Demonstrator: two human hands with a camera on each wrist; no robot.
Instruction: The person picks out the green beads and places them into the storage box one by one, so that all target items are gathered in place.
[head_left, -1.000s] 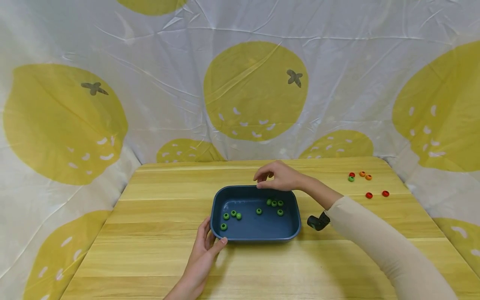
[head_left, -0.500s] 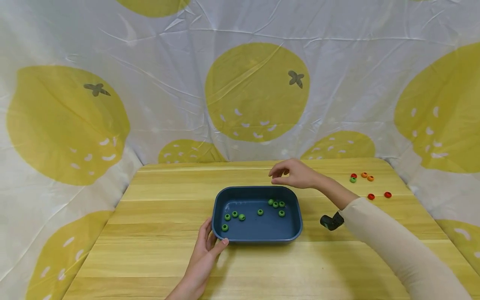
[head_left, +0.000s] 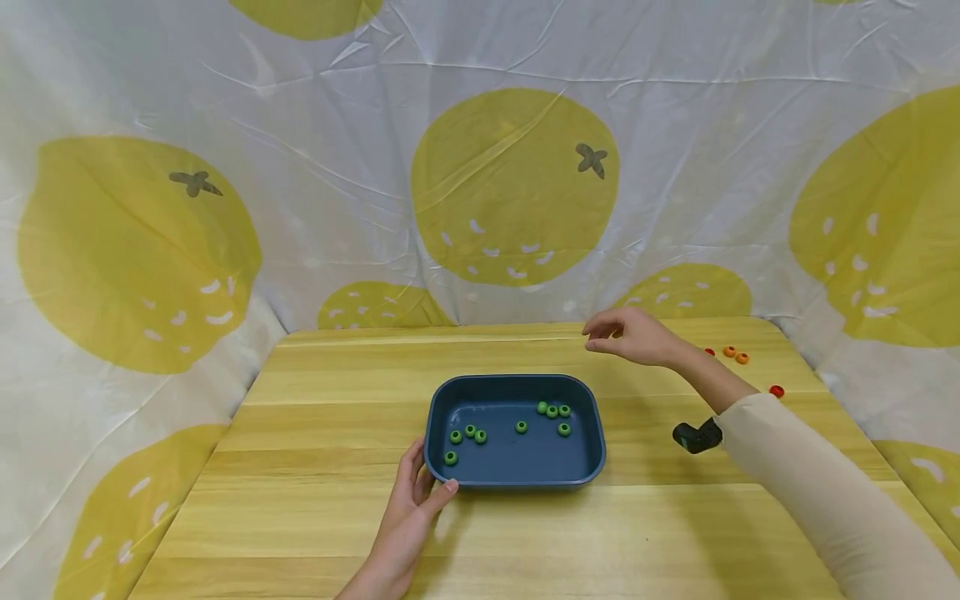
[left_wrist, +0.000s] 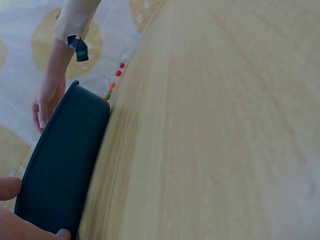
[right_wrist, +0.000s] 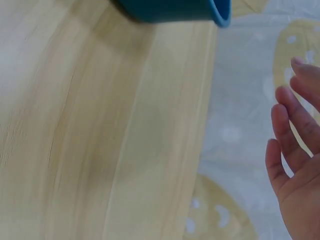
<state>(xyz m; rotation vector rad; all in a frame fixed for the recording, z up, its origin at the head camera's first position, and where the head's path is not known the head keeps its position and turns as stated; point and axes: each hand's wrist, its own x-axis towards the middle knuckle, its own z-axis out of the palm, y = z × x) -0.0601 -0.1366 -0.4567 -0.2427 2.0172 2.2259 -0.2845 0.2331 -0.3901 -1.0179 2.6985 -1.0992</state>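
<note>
A dark blue rectangular tray stands on the wooden table, with several green beads scattered on its floor. My left hand grips the tray's near left corner, thumb on the rim and fingers along the outer side. In the left wrist view, thumb and fingers sit on either edge of the tray wall. Above the table, beyond the tray's far right corner, hovers my right hand. Its fingers are loosely bent, and the right wrist view shows nothing held in this hand.
At the table's far right lie orange beads and a red bead, the right forearm partly covering that group. The left wrist view also shows a green bead there. A lemon-print curtain hangs behind the table.
My right hand has moved from over the tray's far edge to the right and slightly up, its forearm now covering some loose beads. The left hand keeps its grip on the tray.
</note>
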